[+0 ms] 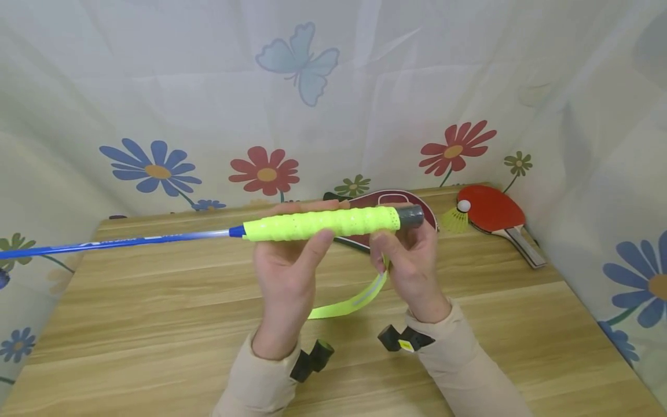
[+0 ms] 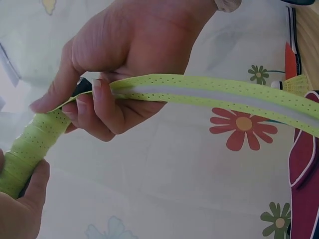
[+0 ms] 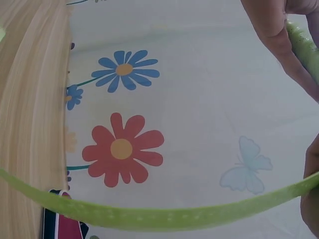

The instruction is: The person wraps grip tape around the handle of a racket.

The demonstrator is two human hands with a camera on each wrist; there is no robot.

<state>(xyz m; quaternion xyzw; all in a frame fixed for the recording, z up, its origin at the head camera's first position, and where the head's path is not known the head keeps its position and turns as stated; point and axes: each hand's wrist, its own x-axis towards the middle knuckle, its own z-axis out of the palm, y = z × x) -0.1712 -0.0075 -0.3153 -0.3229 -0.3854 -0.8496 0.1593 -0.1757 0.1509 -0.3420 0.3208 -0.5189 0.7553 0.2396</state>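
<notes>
So I'm holding a badminton racket with a slim blue-and-white shaft (image 1: 156,238) up above the table, shaft pointing off to my left (the head's sitting out of view). Its handle is wearing a neon yellow-green perforated grip tape (image 1: 323,225) in overlapping turns, from the blue cone almost to the end, where a dark butt cap (image 1: 411,216) is sticking out uncovered. A loose tail of that tape, with a pale strip along one face, is coming off beside the cap and curving down under my hands.

My left hand (image 1: 285,272) is cradling the wrapped part, fingers behind and thumb pressing the front. My right hand (image 1: 411,269) is pinching the tape near the cap, thumb on the last turn, the tail running out between the fingers.

I'd say I'm on the last stretch of the winding (could be unwinding, one look can't settle that). If it's winding, the next move is calling for steady tension on the tail, the left hand turning the handle, and an even overlap so the edge isn't puckering.

Further out, a maroon paddle case with white trim (image 2: 305,194) is lying behind the handle, and a yellow shuttlecock with a white tip (image 1: 455,221) is sitting next to a red table-tennis paddle (image 1: 492,208), all on the wood-grain table (image 1: 156,289) by a flower-print curtain (image 1: 208,87).
</notes>
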